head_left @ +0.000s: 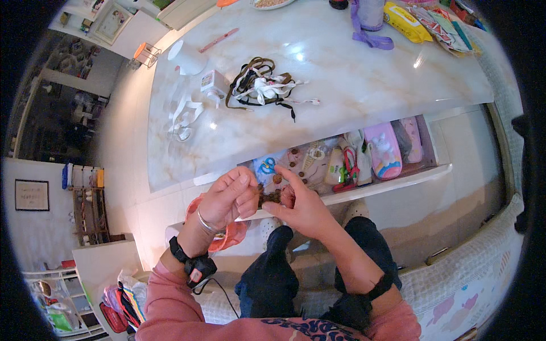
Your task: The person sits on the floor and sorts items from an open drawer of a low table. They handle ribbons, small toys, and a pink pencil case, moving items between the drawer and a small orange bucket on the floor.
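Over the left end of an open drawer (388, 181), my left hand (232, 196) has its fingers curled; whether something small is pinched in it cannot be told. Beside it my right hand (305, 206) has thumb and index finger spread apart, with a reddish thing (288, 196) partly hidden behind them. Small dark brown round things (271, 197) lie between the hands, and a larger brown ball (277, 178) sits just above. Blue-handled scissors (267, 165) rest in the drawer near my fingertips. Red-handled pliers or cutters (351, 168) and a pink case (383, 149) are farther right.
On the marble-look table (341, 85) are a tangle of brown, black and white laces (260, 85), a white bottle (213, 85), a white cup (185, 59), white strips (184, 119) and a yellow packet (407, 23). An orange-lined bin (232, 238) stands below my left wrist.
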`<state>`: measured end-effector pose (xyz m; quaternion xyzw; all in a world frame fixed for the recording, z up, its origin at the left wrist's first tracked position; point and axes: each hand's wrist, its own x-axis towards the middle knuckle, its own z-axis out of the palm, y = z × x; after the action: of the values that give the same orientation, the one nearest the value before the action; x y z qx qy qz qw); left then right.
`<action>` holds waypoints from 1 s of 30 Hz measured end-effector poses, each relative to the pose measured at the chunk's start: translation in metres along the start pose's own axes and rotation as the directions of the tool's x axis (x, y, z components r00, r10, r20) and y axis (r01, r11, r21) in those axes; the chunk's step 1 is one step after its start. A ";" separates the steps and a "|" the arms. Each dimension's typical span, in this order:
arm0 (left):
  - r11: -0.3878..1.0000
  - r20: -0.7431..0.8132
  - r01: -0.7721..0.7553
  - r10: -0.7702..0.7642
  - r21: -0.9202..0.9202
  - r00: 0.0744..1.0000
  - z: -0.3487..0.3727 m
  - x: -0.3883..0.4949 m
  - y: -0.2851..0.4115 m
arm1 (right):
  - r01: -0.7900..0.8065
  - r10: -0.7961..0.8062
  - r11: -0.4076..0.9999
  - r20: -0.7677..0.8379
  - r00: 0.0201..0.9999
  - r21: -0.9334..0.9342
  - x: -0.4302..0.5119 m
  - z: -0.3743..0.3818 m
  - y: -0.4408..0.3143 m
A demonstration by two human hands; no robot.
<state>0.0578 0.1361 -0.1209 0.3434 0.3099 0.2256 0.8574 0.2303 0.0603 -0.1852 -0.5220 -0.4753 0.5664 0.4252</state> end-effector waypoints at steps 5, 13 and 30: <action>1.000 0.035 0.022 -0.022 -0.015 0.999 0.013 0.005 0.001 | 0.122 -0.122 0.993 -0.077 0.990 -0.008 0.005 0.001 -0.003; 0.986 -0.004 -0.042 0.041 -0.160 0.999 0.006 0.006 0.004 | 0.184 -0.186 0.982 0.031 0.982 0.046 0.006 0.001 0.005; 0.951 0.017 -0.059 0.067 -0.302 0.998 0.008 0.012 -0.002 | 0.139 -0.145 0.983 0.044 0.988 0.119 0.004 0.003 0.008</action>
<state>0.0723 0.1384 -0.1228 0.2212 0.2491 0.2929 0.8962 0.2273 0.0621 -0.1941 -0.4460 -0.4888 0.5746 0.4816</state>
